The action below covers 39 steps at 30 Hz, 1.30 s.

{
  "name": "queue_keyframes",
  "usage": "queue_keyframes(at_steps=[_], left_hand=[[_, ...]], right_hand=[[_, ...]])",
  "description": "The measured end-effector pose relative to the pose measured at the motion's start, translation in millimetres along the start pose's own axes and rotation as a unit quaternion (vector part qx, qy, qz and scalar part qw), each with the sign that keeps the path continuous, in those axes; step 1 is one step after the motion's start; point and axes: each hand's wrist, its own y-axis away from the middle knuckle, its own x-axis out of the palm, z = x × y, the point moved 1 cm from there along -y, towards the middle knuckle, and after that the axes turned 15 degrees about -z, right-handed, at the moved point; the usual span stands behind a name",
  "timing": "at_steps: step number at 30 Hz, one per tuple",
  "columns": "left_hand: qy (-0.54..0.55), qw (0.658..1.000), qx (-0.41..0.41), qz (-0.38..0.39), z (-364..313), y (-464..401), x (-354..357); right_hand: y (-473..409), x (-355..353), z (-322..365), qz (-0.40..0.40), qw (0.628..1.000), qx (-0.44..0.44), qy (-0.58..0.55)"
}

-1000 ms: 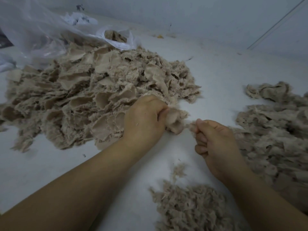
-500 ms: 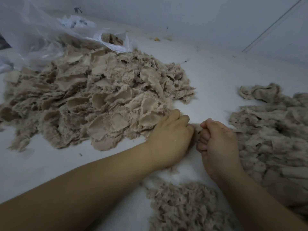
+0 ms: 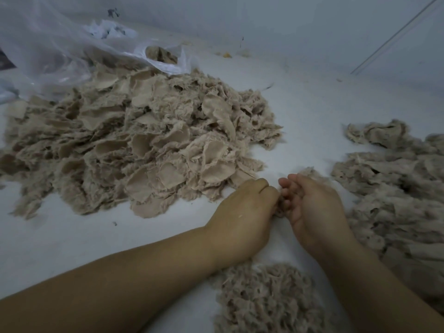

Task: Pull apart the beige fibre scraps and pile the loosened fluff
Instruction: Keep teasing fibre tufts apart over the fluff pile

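Note:
A large heap of beige fibre scraps (image 3: 134, 145) covers the left half of the white surface. My left hand (image 3: 242, 212) and my right hand (image 3: 312, 207) meet just in front of the heap's near right edge, fingers curled together on a small beige scrap (image 3: 280, 207) that is mostly hidden between them. A low pile of loosened fluff (image 3: 266, 299) lies near me, under my wrists. Another spread of beige fibre (image 3: 394, 188) lies at the right.
A clear plastic bag (image 3: 60, 49) with a few scraps in its mouth lies behind the big heap at the far left. A white wall rises at the back. Bare white surface (image 3: 312, 104) shows between the two fibre masses.
My left hand left the heap with a scrap and came toward me and to the right. Both hands closed in together and now press on the scrap between them.

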Motion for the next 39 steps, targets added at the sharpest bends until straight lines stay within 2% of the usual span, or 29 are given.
queue_keyframes(at_steps=[3,8,11,14,16,21,22,24,27,30,32,35,39], left_hand=[[0.042,0.998,-0.027,0.024,-2,5,-6],[0.072,0.992,0.029,0.103,-2,30,-30],[0.114,0.985,-0.011,0.132,2,32,-41],[0.111,0.986,-0.08,0.098,6,7,-39],[0.042,0.995,-0.067,0.061,9,-15,-29],[-0.081,0.989,-0.067,0.105,6,-40,1],[-0.085,0.989,-0.074,0.091,4,-41,4],[-0.02,0.99,-0.136,0.037,6,-40,7],[0.138,0.952,-0.272,-0.035,10,-34,5],[0.308,0.867,-0.384,-0.072,13,-22,-3],[0.368,0.839,-0.391,-0.091,16,-18,-11],[0.417,0.821,-0.376,-0.102,22,-16,-19],[0.445,0.804,-0.378,-0.109,25,-16,-18]], right_hand=[[-1,0,-1,-0.005,1.0,0.003,-0.011],[1,2,0,-0.015,1.0,-0.002,-0.019],[2,2,0,-0.013,1.0,-0.016,0.003],[2,1,-1,-0.004,0.999,-0.039,0.03],[2,-1,-1,0.006,0.999,-0.046,0.029],[1,-1,-1,0.016,1.0,-0.013,-0.011],[1,0,0,0.014,1.0,-0.003,-0.018],[1,0,0,0.005,1.0,0.005,-0.019],[2,1,1,0.008,1.0,-0.001,-0.013],[3,3,0,0.017,1.0,-0.009,0.001],[5,3,1,0.027,1.0,-0.015,0.0],[11,4,2,0.065,0.996,-0.044,0.031],[9,4,-2,0.03,0.997,-0.05,0.055]])
